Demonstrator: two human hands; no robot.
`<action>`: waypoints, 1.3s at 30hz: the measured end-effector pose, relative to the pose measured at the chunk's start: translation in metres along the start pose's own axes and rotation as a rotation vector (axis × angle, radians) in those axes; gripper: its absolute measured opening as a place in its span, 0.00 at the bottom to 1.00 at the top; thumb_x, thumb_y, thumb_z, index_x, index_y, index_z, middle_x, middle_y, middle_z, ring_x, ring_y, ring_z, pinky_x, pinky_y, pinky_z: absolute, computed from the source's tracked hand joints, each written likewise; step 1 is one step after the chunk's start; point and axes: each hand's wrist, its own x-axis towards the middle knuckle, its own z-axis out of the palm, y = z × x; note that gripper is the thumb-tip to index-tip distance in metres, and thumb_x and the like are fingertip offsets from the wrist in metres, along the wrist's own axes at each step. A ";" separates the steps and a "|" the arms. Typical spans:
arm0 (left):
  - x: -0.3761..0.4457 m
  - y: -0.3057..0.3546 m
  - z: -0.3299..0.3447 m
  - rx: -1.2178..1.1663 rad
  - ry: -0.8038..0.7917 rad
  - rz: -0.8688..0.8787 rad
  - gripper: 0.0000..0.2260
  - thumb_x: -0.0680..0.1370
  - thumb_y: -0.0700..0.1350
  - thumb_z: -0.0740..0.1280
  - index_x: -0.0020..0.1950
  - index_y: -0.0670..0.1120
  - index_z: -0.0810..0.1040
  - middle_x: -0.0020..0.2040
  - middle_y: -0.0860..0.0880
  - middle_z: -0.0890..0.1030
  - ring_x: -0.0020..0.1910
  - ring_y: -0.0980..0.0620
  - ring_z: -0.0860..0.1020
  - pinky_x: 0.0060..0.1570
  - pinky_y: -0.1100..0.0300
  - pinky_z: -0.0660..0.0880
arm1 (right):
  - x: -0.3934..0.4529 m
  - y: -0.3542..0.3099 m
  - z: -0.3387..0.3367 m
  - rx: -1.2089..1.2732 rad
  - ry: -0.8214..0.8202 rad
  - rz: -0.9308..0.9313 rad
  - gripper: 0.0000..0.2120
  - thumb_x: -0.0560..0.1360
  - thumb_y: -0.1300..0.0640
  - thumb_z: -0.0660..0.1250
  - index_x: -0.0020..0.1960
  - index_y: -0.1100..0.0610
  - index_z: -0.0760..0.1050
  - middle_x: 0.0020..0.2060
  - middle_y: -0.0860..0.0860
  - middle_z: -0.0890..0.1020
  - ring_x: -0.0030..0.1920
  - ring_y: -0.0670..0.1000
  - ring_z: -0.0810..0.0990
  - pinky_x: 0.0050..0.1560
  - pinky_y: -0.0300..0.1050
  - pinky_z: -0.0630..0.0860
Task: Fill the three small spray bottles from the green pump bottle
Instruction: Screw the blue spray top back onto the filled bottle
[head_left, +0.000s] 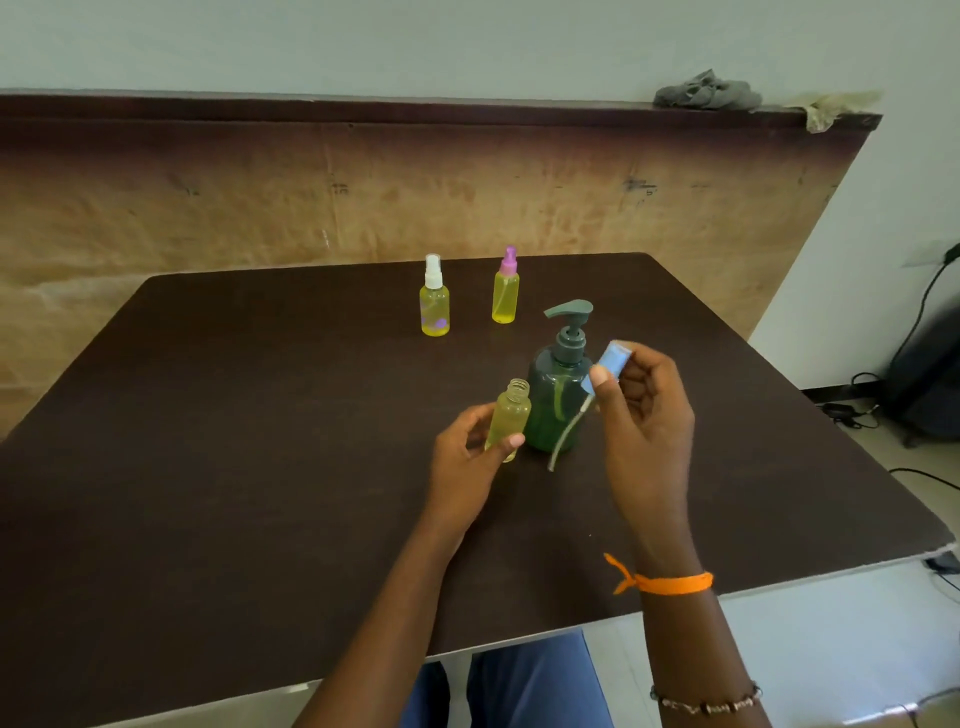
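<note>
Yellow-filled, the small uncapped clear plastic spray bottle (508, 420) sits in the left hand (470, 457) grip, beside the green pump bottle (558, 387); the right hand (647, 415) pinches the blue sprayer cap (605, 366). Its dangling tube may miss the neck and tip it.

I see a dark brown, matte table (234, 441) with rounded corners, its far edge close to a tan board. Standing upright on it at about twelve o'clock are two small yellow translucent plastic spray bottles: a white-capped spray bottle (434, 304) and, just to its right, a pink-capped spray bottle (505, 291), near each other but apart. Toward the centre, at roughly one o'clock from my seat, a dark green translucent pump bottle (557, 395) stands upright on the tabletop, well apart from that pair.
</note>
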 end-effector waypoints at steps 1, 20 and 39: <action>0.000 0.001 0.000 -0.002 0.005 0.008 0.15 0.73 0.35 0.70 0.59 0.42 0.78 0.53 0.47 0.83 0.51 0.54 0.80 0.45 0.69 0.75 | -0.003 -0.004 0.005 0.030 -0.005 -0.060 0.10 0.76 0.62 0.66 0.54 0.50 0.72 0.45 0.43 0.79 0.47 0.40 0.80 0.47 0.31 0.76; -0.008 0.005 -0.003 -0.100 -0.052 0.107 0.14 0.73 0.33 0.69 0.56 0.46 0.78 0.55 0.45 0.80 0.52 0.58 0.79 0.44 0.68 0.75 | -0.008 0.034 0.041 -0.241 -0.139 -0.255 0.12 0.75 0.62 0.66 0.58 0.59 0.74 0.50 0.46 0.77 0.51 0.48 0.78 0.53 0.36 0.75; -0.006 0.002 -0.004 -0.098 -0.091 0.246 0.16 0.74 0.44 0.67 0.62 0.53 0.75 0.53 0.50 0.78 0.54 0.57 0.79 0.51 0.63 0.76 | -0.009 0.017 0.033 -0.120 -0.285 0.028 0.13 0.77 0.63 0.63 0.61 0.54 0.74 0.50 0.46 0.80 0.52 0.43 0.80 0.52 0.32 0.76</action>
